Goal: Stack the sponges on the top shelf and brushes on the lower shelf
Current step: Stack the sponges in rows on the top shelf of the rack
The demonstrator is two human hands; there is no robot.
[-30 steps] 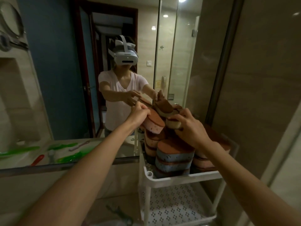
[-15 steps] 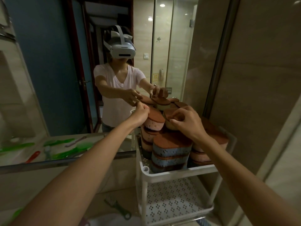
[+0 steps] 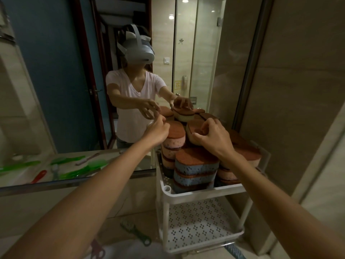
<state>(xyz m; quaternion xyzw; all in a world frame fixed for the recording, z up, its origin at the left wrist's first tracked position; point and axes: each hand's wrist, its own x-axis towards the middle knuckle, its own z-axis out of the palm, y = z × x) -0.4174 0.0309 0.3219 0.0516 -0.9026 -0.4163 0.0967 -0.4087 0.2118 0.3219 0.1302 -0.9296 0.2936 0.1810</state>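
Note:
A white two-shelf rack (image 3: 205,193) stands against the mirror, its top shelf packed with stacks of brown-topped sponges. A blue stack (image 3: 196,170) is in front, a pink stack (image 3: 174,140) behind it on the left, and a third stack (image 3: 246,155) on the right. My left hand (image 3: 156,132) hovers at the left edge of the top pink sponge, fingers loose and holding nothing. My right hand (image 3: 214,136) grips a cream sponge (image 3: 193,128) at the top of the middle pile. The perforated lower shelf (image 3: 196,226) holds nothing.
A green brush (image 3: 135,231) and a red-handled tool (image 3: 97,248) lie on the counter left of the rack. The mirror shows several green brushes (image 3: 74,171) on the counter and my own reflection. A tiled wall closes the right side.
The pink sponge that my left hand held tilted now lies flat on its stack, and that hand has let go. My right hand has lowered the cream sponge onto the pile.

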